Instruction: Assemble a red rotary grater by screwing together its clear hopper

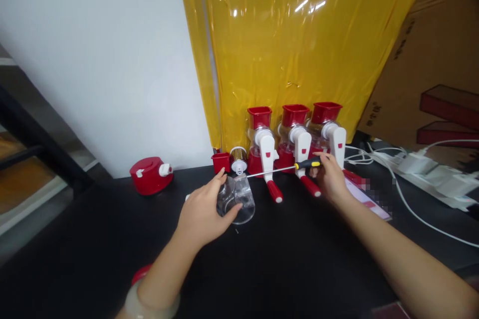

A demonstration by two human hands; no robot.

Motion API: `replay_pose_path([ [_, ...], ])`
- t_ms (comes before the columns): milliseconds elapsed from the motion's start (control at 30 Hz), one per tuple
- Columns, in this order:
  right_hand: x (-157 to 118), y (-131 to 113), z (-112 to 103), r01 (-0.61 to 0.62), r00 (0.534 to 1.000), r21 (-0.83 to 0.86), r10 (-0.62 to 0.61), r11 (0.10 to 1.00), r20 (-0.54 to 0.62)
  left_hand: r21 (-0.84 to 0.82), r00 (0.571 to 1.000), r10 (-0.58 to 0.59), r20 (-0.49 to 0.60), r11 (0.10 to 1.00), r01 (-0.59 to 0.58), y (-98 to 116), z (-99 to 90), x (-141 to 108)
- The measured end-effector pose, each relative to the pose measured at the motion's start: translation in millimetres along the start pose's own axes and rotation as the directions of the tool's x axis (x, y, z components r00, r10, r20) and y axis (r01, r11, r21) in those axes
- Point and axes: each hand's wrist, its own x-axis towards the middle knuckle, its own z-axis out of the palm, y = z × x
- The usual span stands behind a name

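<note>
My left hand (205, 209) is wrapped around a clear plastic housing (245, 199) lying on the black table. In my right hand (329, 177) is a screwdriver (309, 163) with a black and yellow handle. Its long metal shaft points left, and the tip is at the upper edge of the clear housing. Just behind the housing are a small red hopper (220, 162) and a metal grater drum (238, 158) with a white end.
Three red and white rotary graters (267, 147) stand behind the screwdriver. A red base (149, 175) sits at the left. White cables, a power strip (430, 174) and a flat printed sheet (364, 197) are at the right. Yellow film (299, 50) hangs behind.
</note>
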Motion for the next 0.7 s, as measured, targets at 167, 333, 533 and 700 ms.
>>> replay_pose_path([
  [167,-2,1,-2,-0.008,1.000,-0.101,0.007,0.995,-0.006,0.022,0.999,0.024,0.034,0.999,-0.025,-1,-2.3,0],
  [333,2,-1,-4,-0.068,0.998,-0.014,0.069,0.998,0.007,0.037,0.999,0.012,0.032,0.999,-0.013,0,-4.0,3],
  [533,7,-6,-1,-0.053,0.999,0.019,0.053,0.998,-0.011,0.025,0.998,-0.011,0.062,1.000,0.009,4,-7.3,4],
  [700,12,-8,-5,0.058,0.998,-0.108,-0.054,0.992,0.040,0.022,0.998,-0.007,0.060,1.000,0.006,6,-6.4,3],
])
